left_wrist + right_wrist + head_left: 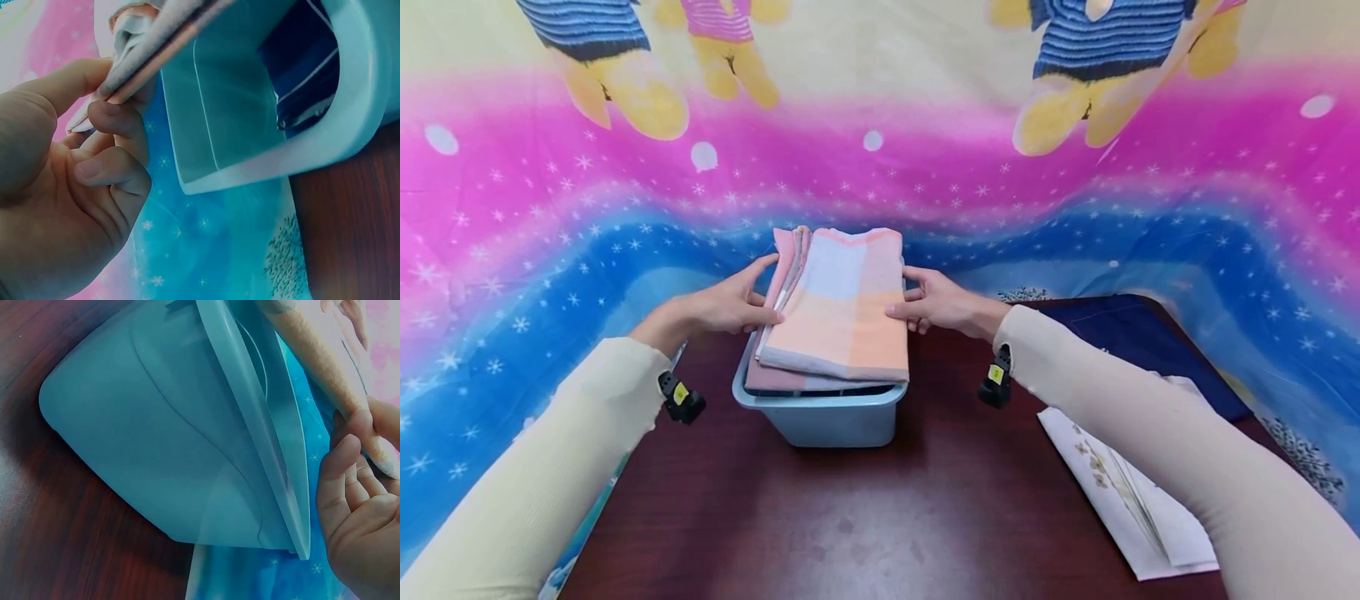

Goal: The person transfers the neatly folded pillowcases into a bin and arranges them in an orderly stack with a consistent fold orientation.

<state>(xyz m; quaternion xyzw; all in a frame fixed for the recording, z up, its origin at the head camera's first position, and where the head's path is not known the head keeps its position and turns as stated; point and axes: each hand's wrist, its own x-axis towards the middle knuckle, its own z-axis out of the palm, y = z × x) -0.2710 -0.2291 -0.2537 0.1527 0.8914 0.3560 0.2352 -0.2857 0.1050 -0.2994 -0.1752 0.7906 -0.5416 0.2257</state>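
Observation:
A folded cloth (850, 312) with pale blue, pink and peach blocks is held over a light blue plastic bin (831, 423). My left hand (726, 306) pinches its left edge between thumb and fingers, where several folded layers show. At the opposite edge, my right hand (943, 302) grips the cloth with the thumb on top. In the left wrist view the cloth (159, 53) is raised above the bin's rim (269, 164). A dark navy cloth with white stripes (306, 65) lies inside the bin. The right wrist view shows the bin's outer side (156, 437) standing on the table.
On the right of the dark wooden table (880, 525) lie a folded white cloth with a flower print (1097, 475) and a navy cloth (1131, 333), partly behind the right sleeve. A colourful printed curtain (880, 179) hangs close behind the bin.

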